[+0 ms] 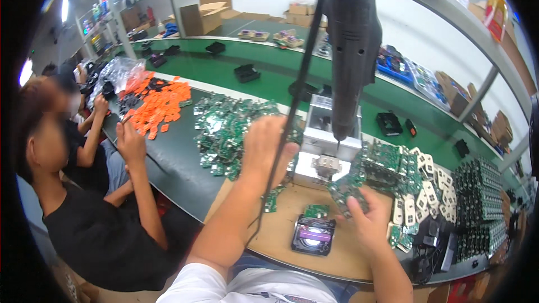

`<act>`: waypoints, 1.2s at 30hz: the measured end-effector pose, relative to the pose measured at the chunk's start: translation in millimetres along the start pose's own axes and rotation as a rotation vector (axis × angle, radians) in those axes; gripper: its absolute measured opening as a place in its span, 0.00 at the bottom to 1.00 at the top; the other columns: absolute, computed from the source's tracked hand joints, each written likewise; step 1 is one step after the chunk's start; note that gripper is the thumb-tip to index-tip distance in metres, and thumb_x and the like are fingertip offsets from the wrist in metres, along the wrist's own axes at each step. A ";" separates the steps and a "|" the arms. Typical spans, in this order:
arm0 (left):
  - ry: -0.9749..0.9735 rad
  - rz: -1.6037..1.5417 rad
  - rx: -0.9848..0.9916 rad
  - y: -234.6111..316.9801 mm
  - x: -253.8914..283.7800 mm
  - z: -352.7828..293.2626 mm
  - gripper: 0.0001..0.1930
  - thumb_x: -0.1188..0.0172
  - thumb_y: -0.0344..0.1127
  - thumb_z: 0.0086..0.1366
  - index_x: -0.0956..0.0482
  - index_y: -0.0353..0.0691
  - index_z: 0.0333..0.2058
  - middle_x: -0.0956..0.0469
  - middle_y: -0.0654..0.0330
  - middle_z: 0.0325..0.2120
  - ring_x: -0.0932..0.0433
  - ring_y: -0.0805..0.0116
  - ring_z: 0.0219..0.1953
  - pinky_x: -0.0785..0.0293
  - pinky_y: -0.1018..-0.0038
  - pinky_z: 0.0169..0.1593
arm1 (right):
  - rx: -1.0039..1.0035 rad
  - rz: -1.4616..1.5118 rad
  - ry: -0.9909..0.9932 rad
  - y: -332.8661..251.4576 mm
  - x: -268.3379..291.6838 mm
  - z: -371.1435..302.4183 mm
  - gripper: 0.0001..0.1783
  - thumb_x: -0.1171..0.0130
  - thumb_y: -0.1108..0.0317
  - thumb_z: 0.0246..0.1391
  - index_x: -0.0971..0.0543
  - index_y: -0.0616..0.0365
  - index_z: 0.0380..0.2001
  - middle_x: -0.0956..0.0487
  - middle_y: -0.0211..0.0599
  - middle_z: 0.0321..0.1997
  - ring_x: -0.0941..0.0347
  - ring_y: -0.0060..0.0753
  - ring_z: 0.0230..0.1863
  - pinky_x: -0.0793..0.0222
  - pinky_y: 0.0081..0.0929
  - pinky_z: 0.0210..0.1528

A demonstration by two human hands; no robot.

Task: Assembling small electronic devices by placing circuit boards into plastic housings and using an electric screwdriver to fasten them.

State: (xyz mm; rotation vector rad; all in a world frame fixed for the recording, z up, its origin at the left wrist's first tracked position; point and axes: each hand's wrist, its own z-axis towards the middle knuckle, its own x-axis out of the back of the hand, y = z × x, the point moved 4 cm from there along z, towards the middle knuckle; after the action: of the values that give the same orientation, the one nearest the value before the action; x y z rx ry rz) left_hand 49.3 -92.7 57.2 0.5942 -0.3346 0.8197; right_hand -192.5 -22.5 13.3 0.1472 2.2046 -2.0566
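Observation:
My right hand (368,216) is closed on a green circuit board (341,192), its thumb lying over the board's near edge. Just beyond that board is a metal fixture (327,165) on a silver box-shaped base (317,145). A black electric screwdriver (352,45) hangs above, its thin bit pointing down at the fixture. On the left, my left hand (263,143) reaches over a heap of green circuit boards (216,129). Its thumb stands apart, but the other fingers are partly hidden, so any grip on a board cannot be made out.
A black square device (313,235) lies on the brown work board (281,247). Boards, cream-coloured plates (424,191) and stacked black frames (480,207) crowd the right. Orange pieces (160,106) are heaped left, near a seated co-worker (101,230). A black cable (303,73) crosses before my left hand.

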 end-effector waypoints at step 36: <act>-0.366 -0.473 -0.044 91.0 -29.6 -55.0 0.16 0.40 0.48 0.63 0.25 0.40 0.34 0.25 0.58 0.21 0.23 0.57 0.23 0.28 0.66 0.28 | 0.409 -0.519 0.005 1.5 -20.2 -28.1 0.10 0.34 0.70 0.51 0.26 0.61 0.29 0.21 0.39 0.28 0.23 0.34 0.23 0.29 0.32 0.24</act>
State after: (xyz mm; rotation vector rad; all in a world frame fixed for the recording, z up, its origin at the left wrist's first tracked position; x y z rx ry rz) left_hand -36.3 -27.7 32.2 0.7460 -0.5195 0.2446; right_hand -173.0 5.9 16.9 -0.4303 1.9353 -2.7566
